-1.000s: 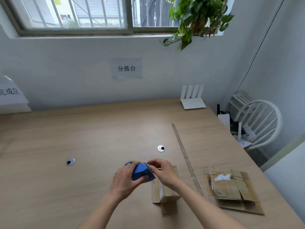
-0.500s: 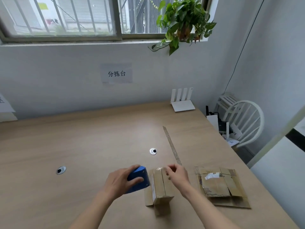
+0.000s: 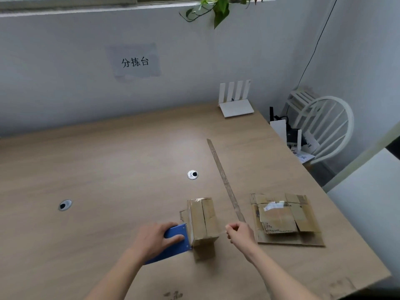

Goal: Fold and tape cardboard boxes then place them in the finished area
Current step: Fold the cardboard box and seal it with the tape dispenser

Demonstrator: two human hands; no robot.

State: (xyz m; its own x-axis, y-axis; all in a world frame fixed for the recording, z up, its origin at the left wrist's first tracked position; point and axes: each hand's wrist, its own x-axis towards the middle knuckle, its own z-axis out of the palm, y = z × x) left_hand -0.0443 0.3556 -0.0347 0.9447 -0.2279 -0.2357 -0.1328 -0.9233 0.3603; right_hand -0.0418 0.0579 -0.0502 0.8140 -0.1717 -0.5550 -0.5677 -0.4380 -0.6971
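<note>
Grey walls are closing in a corner behind the wooden table (image 3: 112,161) where we are working, and we are taking the small cardboard box (image 3: 202,220) as our landmark. It is standing near the table's front edge, folded up, its top flaps meeting in a seam. To the right of the box, past a long thin strip (image 3: 225,180) lying on the table, a flattened cardboard piece (image 3: 285,219) is waiting. Far behind the box, a white router (image 3: 236,102) is sitting against the wall.

Our left hand (image 3: 155,239) is gripping the blue tape dispenser (image 3: 176,241) pressed against the box's left face. Our right hand (image 3: 240,233), just right of the box, is pinching closed, seemingly on a tape end drawn across the top; the tape itself is too clear to make out.

We are judging the box light and empty, stiff at its edges but soft on its panels, so it is likely sliding or tipping under any pull. Holding it by the side walls near the corners looks safest.
</note>
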